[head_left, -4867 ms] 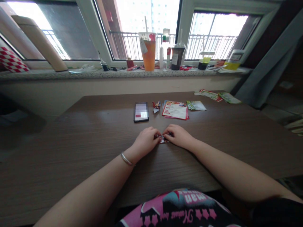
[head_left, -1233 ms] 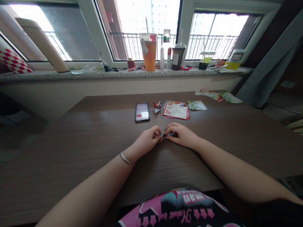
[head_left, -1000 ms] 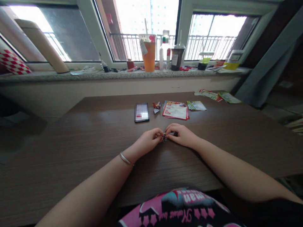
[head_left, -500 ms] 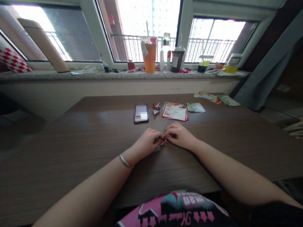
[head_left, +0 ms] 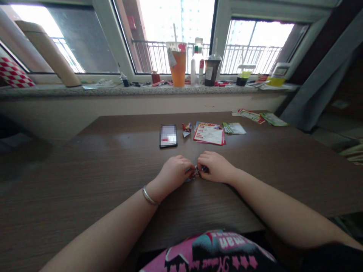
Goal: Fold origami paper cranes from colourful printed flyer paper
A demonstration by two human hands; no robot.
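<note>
My left hand [head_left: 177,172] and my right hand [head_left: 217,167] meet low over the brown table, fingers of both closed around a small crumpled strip of printed paper [head_left: 196,173]. Red, white and bluish patches show on it, though fingertips cover most of the piece. A silver bangle [head_left: 149,195] circles my left wrist. Just beyond my hands lie a small folded red-and-white paper piece [head_left: 186,129] and a stack of printed red-edged sheets [head_left: 209,134]. To the left of these rests a dark-framed phone-like device [head_left: 168,136], its screen blurred out.
Green-and-white cards [head_left: 235,128] lie right of the stack, with more leaflets [head_left: 252,115] at the far right edge of the table [head_left: 85,170]. Behind, the windowsill [head_left: 107,90] carries an orange drink cup [head_left: 177,66], a dark cup [head_left: 212,71] and small bottles.
My right hand has turned slightly, its fingers curling further and shifting down at the paper. My left hand stays nearly in place, still pinching. The view has shifted a little.
</note>
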